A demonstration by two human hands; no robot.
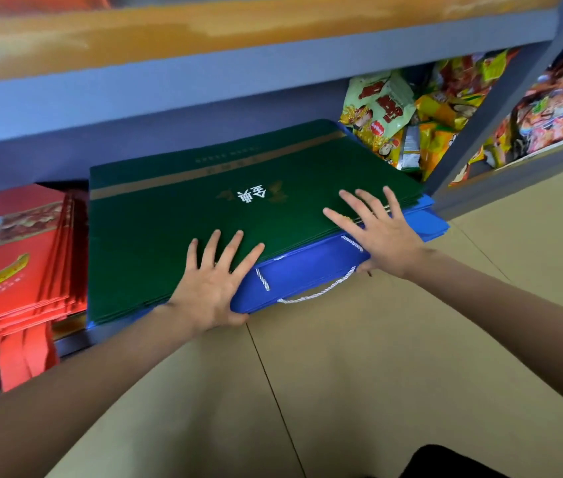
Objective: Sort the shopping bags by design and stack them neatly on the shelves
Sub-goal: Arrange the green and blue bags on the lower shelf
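Observation:
A stack of flat dark green shopping bags (183,215) with gold stripe and white lettering lies on the low shelf (76,339), on top of blue bags (307,270) with white rope handles. The stack sticks out over the shelf's front edge. My left hand (214,284) rests flat with spread fingers on the green stack's front edge, thumb down by the blue bags' edge. My right hand (380,232) lies flat with spread fingers on the green stack's right front corner, over the blue bags.
Red bags (14,257) are stacked to the left on the same shelf, some hanging below. Snack packets (411,122) fill the shelf's right end and the neighbouring unit (556,108). A grey-blue shelf beam (169,94) runs close overhead. Tan floor tiles (342,374) lie below.

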